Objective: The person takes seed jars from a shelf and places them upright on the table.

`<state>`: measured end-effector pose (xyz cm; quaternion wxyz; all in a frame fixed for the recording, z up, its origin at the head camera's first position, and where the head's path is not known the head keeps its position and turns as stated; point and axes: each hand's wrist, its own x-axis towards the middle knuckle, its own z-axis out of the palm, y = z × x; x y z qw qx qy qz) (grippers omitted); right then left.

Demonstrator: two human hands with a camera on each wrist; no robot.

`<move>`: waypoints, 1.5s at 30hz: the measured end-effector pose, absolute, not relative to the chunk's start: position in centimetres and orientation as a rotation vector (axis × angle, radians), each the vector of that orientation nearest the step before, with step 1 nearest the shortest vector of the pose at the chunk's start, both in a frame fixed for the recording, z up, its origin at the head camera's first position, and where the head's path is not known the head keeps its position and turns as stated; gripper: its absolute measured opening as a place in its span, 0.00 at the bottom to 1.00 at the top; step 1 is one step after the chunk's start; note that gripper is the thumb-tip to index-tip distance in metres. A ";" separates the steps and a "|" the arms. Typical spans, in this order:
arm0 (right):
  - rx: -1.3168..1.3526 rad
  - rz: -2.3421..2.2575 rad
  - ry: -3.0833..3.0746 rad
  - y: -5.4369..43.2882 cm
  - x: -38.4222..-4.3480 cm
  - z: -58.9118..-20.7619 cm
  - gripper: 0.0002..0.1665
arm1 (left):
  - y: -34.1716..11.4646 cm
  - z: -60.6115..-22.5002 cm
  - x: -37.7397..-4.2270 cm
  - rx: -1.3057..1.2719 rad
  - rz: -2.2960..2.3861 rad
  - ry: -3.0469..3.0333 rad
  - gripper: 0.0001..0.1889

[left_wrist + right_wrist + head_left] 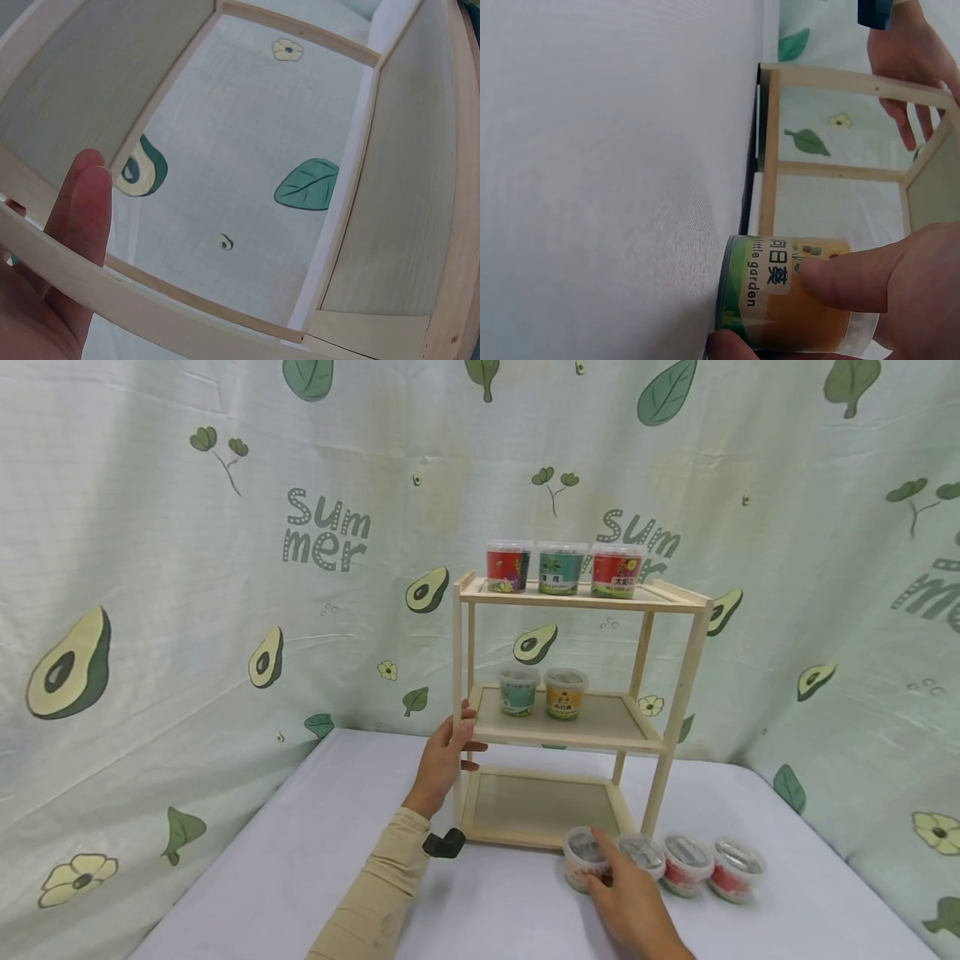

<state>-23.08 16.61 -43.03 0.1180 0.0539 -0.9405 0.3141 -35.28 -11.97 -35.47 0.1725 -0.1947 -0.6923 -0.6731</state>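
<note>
- right hand [633, 906] pinches a cup [791, 311], only the right wrist cam catches its orange label [772, 277]
- left hand [441, 764] grips the rack post [457, 660]

the shelf [680, 702] stands on the desk [315, 868] before a curtain [337, 627]: three cups [560, 572] along its top board [577, 601], two cups [564, 697] on its middle board [618, 717], four cups [686, 865] at its front right.

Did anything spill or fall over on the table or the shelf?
No, nothing stands out. The five cups on the shelf look upright. So do the four tubs on the table, including the one the right hand holds. I see no spill.
</note>
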 end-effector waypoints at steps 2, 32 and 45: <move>0.173 0.896 -2.752 16.5 -22.9 -43.0 0.41 | -12.0 -35.5 -35.3 -0.552 -1.911 -1.968 0.26; 0.159 0.671 -2.765 16.2 -22.2 -42.5 0.34 | -12.0 -35.6 -35.2 -0.568 -1.936 -1.957 0.26; 0.050 0.895 -2.699 16.0 -22.2 -41.9 0.29 | -12.0 -35.5 -35.2 -0.563 -1.915 -1.958 0.25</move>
